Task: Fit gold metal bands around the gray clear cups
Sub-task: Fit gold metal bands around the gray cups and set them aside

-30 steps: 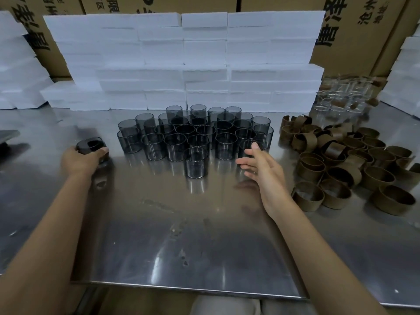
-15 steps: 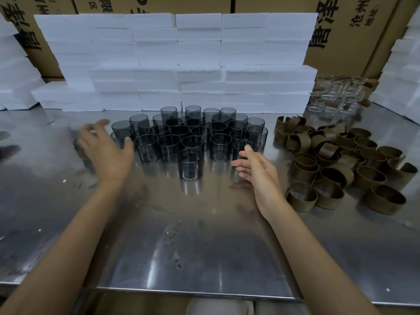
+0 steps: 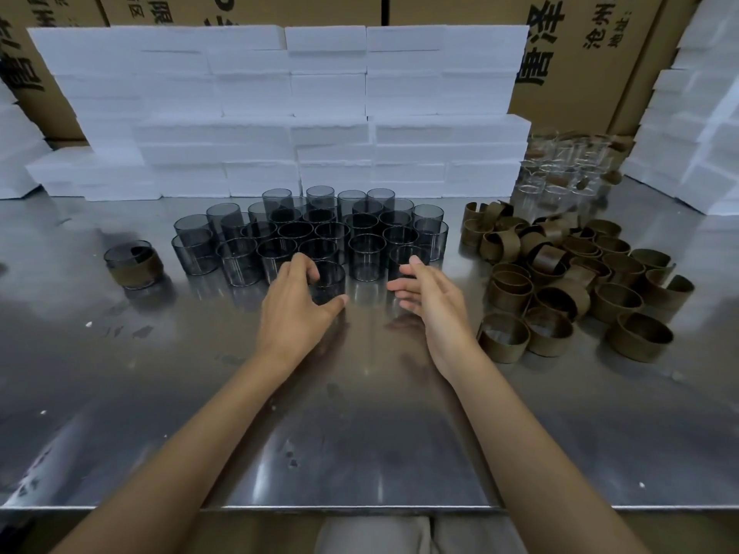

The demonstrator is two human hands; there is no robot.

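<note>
A person's left hand (image 3: pixel 294 303), moved in from the banded cup (image 3: pixel 134 263) set down far left of the cup cluster (image 3: pixel 312 233), curls its grip round the front cup (image 3: pixel 328 281); right hand (image 3: pixel 430 293) hovers, fingers relaxed; gold bands (image 3: pixel 568 281) wait right of the cluster, on the counter (image 3: pixel 360 433).

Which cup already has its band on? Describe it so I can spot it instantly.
Start at the cluster of gray cups in the middle of the steel table. Look left of it: one banded cup stands alone, apart from the group. It alone wears a gold band around its lower half.
</note>
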